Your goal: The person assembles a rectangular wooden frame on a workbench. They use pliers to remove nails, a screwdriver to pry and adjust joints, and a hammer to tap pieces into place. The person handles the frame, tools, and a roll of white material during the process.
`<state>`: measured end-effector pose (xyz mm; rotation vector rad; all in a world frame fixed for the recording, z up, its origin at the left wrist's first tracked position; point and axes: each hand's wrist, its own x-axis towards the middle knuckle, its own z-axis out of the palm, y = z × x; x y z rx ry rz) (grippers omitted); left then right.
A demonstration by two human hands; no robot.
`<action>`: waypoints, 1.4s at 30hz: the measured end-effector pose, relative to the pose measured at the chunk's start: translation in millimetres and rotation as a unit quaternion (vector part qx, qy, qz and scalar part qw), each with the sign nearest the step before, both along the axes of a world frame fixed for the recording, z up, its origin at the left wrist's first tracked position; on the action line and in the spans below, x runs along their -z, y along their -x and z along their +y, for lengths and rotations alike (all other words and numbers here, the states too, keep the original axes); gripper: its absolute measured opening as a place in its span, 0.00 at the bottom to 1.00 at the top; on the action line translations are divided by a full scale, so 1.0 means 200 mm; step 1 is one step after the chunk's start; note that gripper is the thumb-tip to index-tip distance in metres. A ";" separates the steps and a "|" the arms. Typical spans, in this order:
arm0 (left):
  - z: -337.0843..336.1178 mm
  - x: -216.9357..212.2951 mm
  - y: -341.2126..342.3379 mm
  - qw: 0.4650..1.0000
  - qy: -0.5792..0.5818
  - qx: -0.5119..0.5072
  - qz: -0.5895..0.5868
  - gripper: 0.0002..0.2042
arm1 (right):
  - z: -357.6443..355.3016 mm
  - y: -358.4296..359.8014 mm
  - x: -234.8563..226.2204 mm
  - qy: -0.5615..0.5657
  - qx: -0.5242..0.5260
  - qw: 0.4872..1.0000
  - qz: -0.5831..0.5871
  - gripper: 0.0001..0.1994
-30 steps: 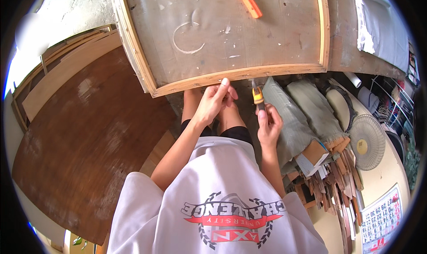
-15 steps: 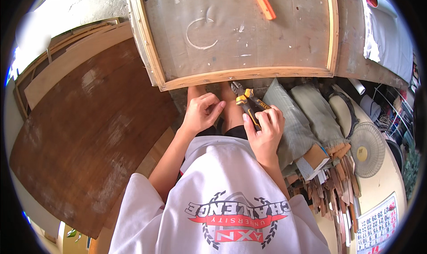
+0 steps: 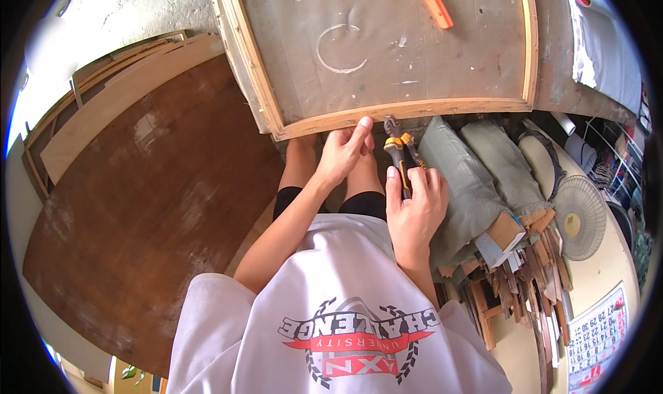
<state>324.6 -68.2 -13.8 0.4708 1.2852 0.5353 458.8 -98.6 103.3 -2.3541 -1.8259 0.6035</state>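
Where the stained grey-brown worktop (image 3: 554, 62) ends toward the person's legs, its near edge is largely lined by the front rail of a rectangular frame of pale wooden strips (image 3: 428, 108). That rail runs left to right, across the body. Worktop's left side flanked by a broad, scuffed brown wooden panel (image 3: 138, 214), well apart from both hands. Right side crowded: two long grey-green woven sacks (image 3: 452, 183), a bundle of thin wooden offcuts (image 3: 528, 280), a round pale fan (image 3: 579, 218) farther out. Elbow room is judged tighter on that side, the nearer sack being just beside the right hand.

Right hand (image 3: 420, 204): grip clamped on the handles of yellow-and-black pliers (image 3: 398, 147). Tool held short of the rail, long axis pointed away from the body and tipped slightly left, so roughly square to the rail. Jaw end lies just beside the wood; contact, and whether the jaws are parted, cannot be told.

Left hand (image 3: 343, 154): nearer to the rail, thumb raised at its edge, fingers curled under. Whether anything is pinched there is hidden. Pliers' head is left just to its right.

Beyond the rail, inside the frame, an orange-handled tool (image 3: 436, 6) is laid, out of both hands' way.
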 end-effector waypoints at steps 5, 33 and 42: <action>0.03 0.01 0.04 0.999 0.016 0.034 -0.028 0.27 | 0.00 0.07 0.01 -0.015 0.039 0.999 0.019 0.15; -0.06 -0.05 0.47 0.972 -0.102 0.200 -0.065 0.23 | -0.13 0.13 0.12 -0.114 -0.031 0.991 0.064 0.13; -0.03 -0.01 0.40 0.996 0.057 0.057 -0.042 0.29 | -0.11 0.30 0.08 -0.074 0.057 0.993 0.068 0.13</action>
